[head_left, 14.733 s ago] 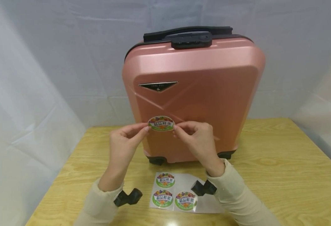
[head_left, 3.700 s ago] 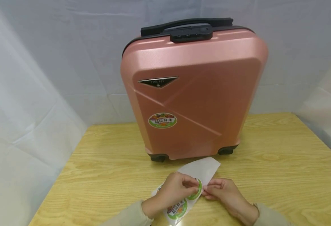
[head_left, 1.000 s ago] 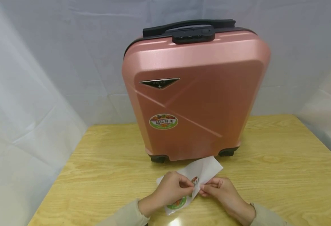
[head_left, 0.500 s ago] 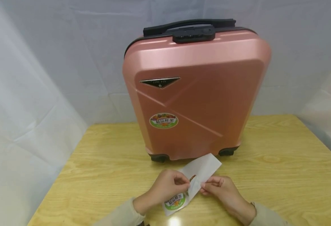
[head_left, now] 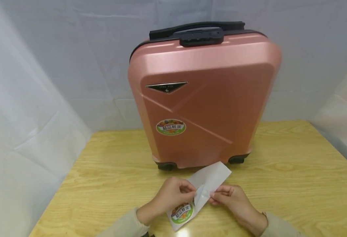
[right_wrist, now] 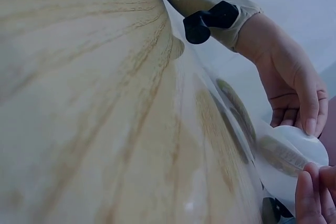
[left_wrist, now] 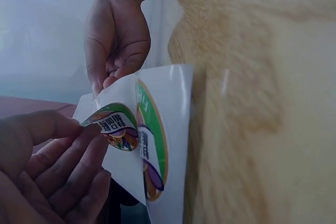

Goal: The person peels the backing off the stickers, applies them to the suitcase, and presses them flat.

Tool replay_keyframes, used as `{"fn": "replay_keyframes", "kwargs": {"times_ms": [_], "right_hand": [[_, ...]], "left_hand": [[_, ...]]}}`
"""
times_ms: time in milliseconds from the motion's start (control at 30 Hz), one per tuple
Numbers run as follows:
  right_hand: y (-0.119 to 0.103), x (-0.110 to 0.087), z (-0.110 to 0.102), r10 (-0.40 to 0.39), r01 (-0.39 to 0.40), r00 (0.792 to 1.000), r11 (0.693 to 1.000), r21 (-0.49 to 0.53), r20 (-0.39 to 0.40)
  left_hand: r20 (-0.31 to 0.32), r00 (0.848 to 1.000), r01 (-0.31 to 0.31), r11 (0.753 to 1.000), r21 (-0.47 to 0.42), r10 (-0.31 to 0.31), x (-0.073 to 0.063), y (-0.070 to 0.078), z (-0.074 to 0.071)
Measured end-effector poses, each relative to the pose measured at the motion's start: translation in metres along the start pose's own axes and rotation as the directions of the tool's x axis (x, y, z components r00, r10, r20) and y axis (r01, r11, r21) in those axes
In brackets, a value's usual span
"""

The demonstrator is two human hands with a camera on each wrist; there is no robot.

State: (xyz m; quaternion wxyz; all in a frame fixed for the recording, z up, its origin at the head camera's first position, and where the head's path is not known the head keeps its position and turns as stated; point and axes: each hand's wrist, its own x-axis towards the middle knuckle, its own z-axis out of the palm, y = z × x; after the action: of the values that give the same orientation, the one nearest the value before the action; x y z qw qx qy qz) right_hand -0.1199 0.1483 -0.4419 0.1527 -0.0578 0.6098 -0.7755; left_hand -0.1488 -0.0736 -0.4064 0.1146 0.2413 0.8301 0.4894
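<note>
My left hand (head_left: 174,197) pinches the edge of an oval fruit sticker (left_wrist: 123,129) between thumb and fingers. The sticker is curled back and partly lifted off its white backing sheet (head_left: 210,176); its pale underside shows in the right wrist view. My right hand (head_left: 237,200) pinches the right edge of that sheet, which is bent and tilted above the table. Another fruit sticker (head_left: 182,213) lies flat on the sheet's near end. Behind the hands stands a pink suitcase (head_left: 215,98), with a matching sticker (head_left: 171,127) on the lower left of its front.
The suitcase stands upright on a wooden table (head_left: 292,174), its black wheels (head_left: 166,166) just beyond the sheet. A black triangular badge (head_left: 166,87) sits on its upper left front. White cloth (head_left: 72,65) hangs behind and at both sides.
Long before, both hands held a sticker at the suitcase; that sticker is now on its front. Over the last second my left hand has drawn leftward, peeling another sticker back further. My right hand stays put.
</note>
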Motion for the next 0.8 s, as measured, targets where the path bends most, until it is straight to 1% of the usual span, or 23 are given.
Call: {"fn": "replay_keyframes", "kwargs": {"times_ms": [67,233,433,633,800], "right_hand": [[-0.0003,0.0001,0.0001,-0.003,0.003,1.000,1.000,-0.003,0.002],[-0.0005,0.0000,-0.0003,-0.014,0.014,1.000,1.000,-0.005,0.010],[-0.0003,0.0005,-0.0015,-0.016,0.016,1.000,1.000,-0.004,0.015],[0.0005,0.0011,-0.0022,-0.006,0.006,1.000,1.000,0.006,0.010],[0.0012,0.0013,-0.0022,-0.014,0.014,1.000,1.000,0.008,0.009]], "left_hand": [[-0.003,1.000,-0.001,1.000,0.000,0.001,-0.0006,0.0007,-0.0011],[-0.019,1.000,-0.009,0.999,0.037,0.010,-0.0017,0.0022,-0.0033],[-0.040,0.999,-0.032,0.996,0.080,0.035,-0.0013,0.0026,-0.0052],[-0.046,0.998,-0.044,0.994,0.102,0.048,-0.0007,0.0017,-0.0067],[-0.056,0.996,-0.056,0.991,0.119,0.063,0.0002,0.0019,-0.0080]]}}
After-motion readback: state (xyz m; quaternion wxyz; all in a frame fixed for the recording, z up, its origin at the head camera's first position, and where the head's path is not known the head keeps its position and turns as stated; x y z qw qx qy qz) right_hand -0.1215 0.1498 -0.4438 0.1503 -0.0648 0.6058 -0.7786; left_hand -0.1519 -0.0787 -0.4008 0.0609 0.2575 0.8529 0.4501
